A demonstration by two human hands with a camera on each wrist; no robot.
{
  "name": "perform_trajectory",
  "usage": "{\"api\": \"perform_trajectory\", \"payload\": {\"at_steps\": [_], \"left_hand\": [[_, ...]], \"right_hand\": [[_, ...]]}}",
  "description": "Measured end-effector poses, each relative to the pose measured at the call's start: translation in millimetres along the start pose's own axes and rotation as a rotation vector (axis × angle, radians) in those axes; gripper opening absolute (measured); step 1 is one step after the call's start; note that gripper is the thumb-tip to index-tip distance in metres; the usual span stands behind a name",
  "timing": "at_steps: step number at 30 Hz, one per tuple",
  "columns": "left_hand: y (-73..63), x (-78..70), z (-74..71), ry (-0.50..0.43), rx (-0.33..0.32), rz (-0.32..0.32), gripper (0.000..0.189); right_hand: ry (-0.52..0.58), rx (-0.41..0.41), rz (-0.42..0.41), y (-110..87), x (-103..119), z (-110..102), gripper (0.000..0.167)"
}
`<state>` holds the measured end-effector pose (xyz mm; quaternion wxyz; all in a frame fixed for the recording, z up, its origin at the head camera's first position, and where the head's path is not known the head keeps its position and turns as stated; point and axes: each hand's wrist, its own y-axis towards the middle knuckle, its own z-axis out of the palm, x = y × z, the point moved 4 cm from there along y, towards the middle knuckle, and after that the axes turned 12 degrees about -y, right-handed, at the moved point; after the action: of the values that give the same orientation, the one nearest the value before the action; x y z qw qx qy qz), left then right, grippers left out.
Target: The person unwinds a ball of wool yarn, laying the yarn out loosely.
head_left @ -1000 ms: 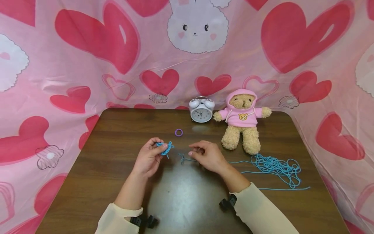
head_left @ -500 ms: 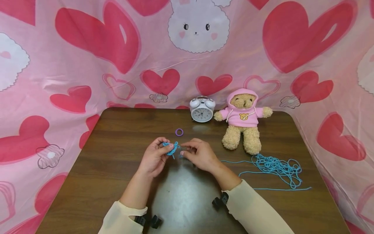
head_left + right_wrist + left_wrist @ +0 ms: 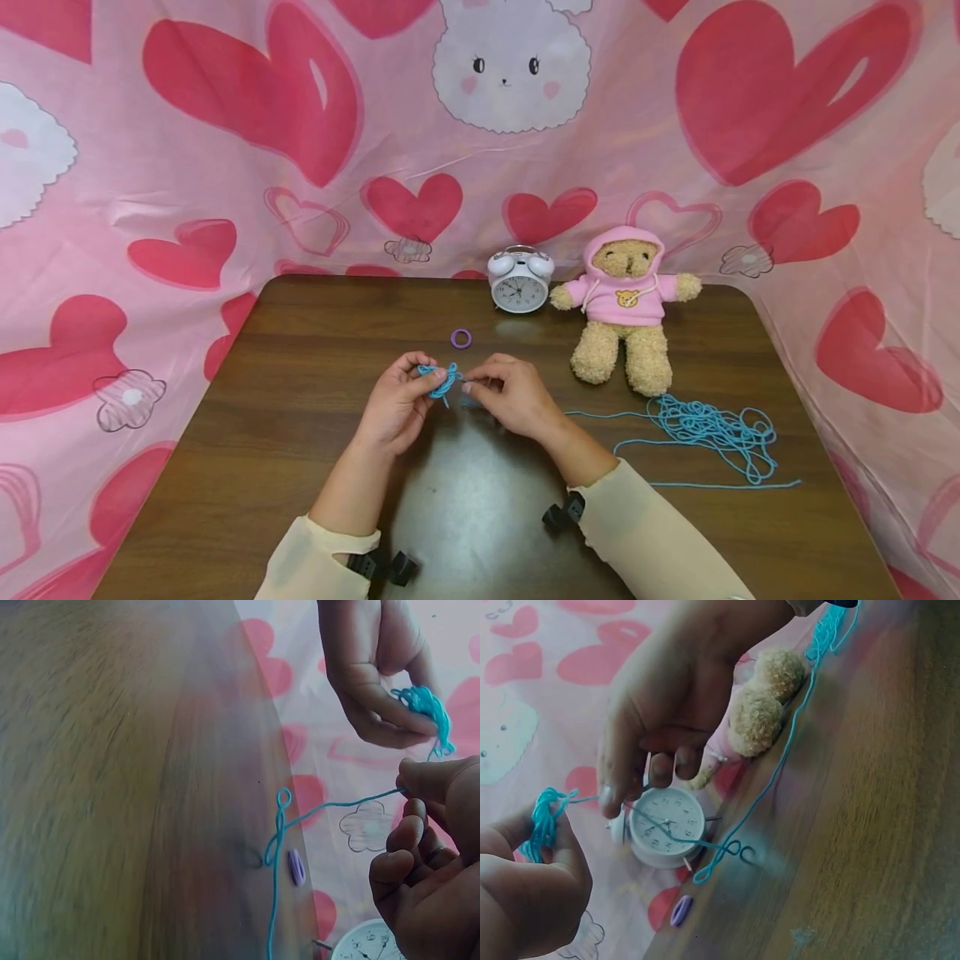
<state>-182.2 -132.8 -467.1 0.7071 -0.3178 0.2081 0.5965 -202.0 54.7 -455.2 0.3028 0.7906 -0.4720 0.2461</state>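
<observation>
My left hand holds a small looped bundle of light-blue yarn between thumb and fingers, with a few loops sticking out past the thumb. Close on its right, my right hand pinches the yarn strand that runs out of the bundle, thumb against index finger. In the right wrist view the other fingers of that hand are curled. Below the pinch the strand hangs in a slack line with a small twisted loop. From there it runs off to a loose tangle of the same yarn at the right of the table.
A purple ring lies just beyond the hands on the brown wooden table. Farther back stand a white alarm clock and a teddy bear in a pink hoodie. A pink heart-patterned cloth hangs around the table.
The left hand has shifted right with the yarn bundle, and the right hand has come left, so they are now closer together. Over the last half second both are nearly still.
</observation>
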Motion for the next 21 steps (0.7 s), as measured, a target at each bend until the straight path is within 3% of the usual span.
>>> {"api": "perform_trajectory", "payload": {"at_steps": [21], "left_hand": [[-1.3, -10.6, -16.6, 0.008, -0.047, 0.02, 0.024]], "right_hand": [[-0.086, -0.051, 0.032, -16.6, -34, -33, 0.009]]}}
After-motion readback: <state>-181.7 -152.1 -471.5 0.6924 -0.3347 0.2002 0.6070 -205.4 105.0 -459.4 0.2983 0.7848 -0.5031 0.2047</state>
